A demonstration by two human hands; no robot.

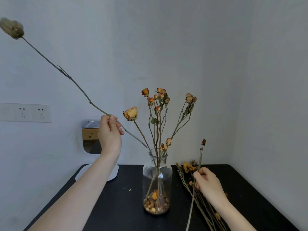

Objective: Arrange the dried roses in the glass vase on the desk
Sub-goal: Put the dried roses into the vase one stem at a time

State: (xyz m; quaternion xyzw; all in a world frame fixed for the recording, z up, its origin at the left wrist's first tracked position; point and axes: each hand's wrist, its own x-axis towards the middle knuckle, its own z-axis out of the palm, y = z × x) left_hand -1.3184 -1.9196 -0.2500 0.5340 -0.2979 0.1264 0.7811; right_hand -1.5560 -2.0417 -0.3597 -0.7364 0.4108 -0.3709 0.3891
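A black desk [120, 205] with a glass vase [157, 180] meets white walls [216, 47].

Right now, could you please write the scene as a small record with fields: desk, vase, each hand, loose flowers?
desk: black desk, against a pale wall
vase: glass vase upright on the desk; several dried roses stand in it, loose petals at its bottom
left hand: left hand raised, grip round a long stem; its lower end is beside the vase mouth, not inside
right hand: right hand pinches a thin stem with a small bud
loose flowers: pile of dried stems lying right of the vase
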